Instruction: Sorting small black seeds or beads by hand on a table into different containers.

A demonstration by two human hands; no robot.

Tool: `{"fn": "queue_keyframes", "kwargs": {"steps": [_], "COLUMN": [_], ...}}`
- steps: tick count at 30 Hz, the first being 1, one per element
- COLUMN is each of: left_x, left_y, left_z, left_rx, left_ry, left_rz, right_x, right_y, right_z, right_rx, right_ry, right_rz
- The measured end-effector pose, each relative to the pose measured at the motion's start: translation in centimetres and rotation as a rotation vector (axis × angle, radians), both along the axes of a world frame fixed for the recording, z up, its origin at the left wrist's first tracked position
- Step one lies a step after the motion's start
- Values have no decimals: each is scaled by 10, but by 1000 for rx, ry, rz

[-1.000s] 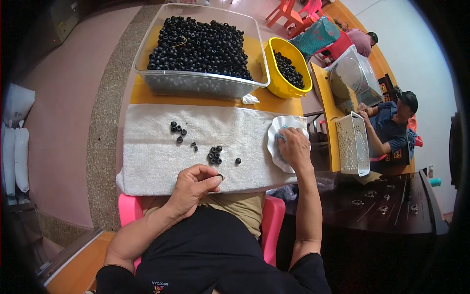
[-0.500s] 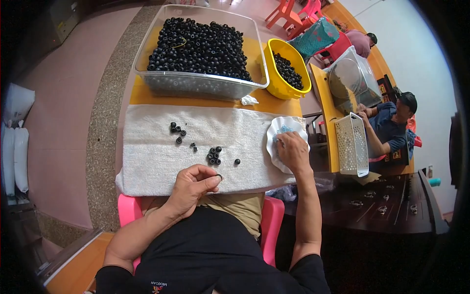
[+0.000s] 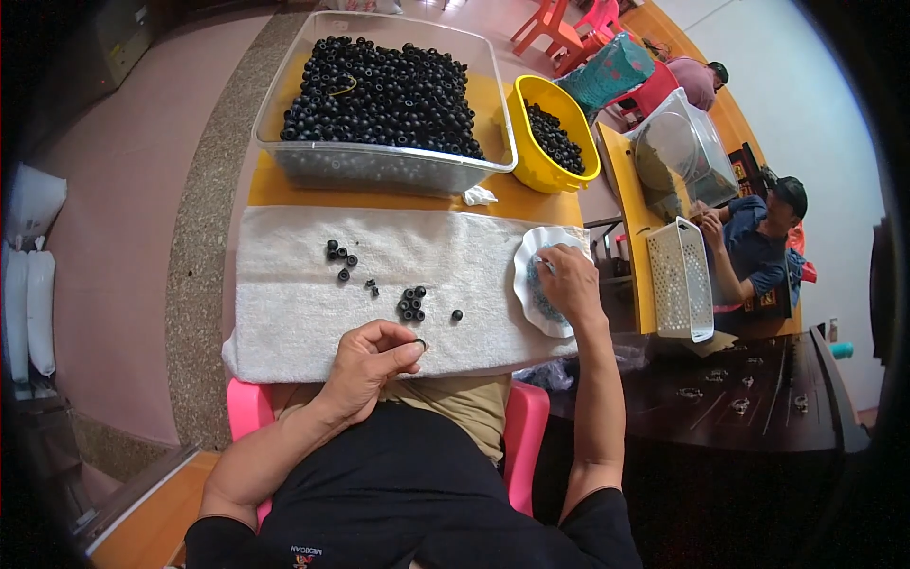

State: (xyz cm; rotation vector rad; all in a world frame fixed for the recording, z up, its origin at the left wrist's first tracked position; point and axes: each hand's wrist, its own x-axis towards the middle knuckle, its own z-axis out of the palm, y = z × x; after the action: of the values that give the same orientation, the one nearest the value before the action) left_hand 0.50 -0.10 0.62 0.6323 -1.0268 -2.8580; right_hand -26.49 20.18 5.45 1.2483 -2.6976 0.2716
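Observation:
Between thumb and forefinger, my left hand [image 3: 365,368] pinches a small black ring-shaped piece [image 3: 421,343] above the near edge of a white towel [image 3: 284,332]. My right hand [image 3: 572,283] reaches into a white scalloped dish [image 3: 522,275] at the towel's right side. Small light-blue pieces [image 3: 546,309] lie in that dish. The right fingers are bent together with their tips down among them; what they hold is too small to make out. Ahead of my left hand sit a tight cluster of black round pieces [image 3: 412,303], a single one [image 3: 457,315], and a looser group [image 3: 342,256] further left.
A large clear bin [image 3: 398,163] full of black round pieces stands at the table's far side. Beside it is a yellow tub [image 3: 547,175] with more, and a crumpled white tissue [image 3: 479,195]. To the right, another person [image 3: 749,237] works behind a white perforated basket [image 3: 681,280].
My right hand has shifted slightly within the dish, its fingers still down in it. The left hand keeps its pinch on the black ring, almost unmoved.

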Motion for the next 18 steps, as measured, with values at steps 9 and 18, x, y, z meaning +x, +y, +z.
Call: {"fn": "queue_keyframes", "kwargs": {"steps": [9,18], "left_x": [1,1], "left_y": [0,1], "left_z": [-1,-1], "left_rx": [7,6], "left_ry": [1,7], "left_rz": [3,11], "right_x": [3,-2], "right_y": [-10,-15], "right_z": [3,8], "right_rx": [60,129], "right_ry": [-43,-145], "right_rz": [-46,-175]}}
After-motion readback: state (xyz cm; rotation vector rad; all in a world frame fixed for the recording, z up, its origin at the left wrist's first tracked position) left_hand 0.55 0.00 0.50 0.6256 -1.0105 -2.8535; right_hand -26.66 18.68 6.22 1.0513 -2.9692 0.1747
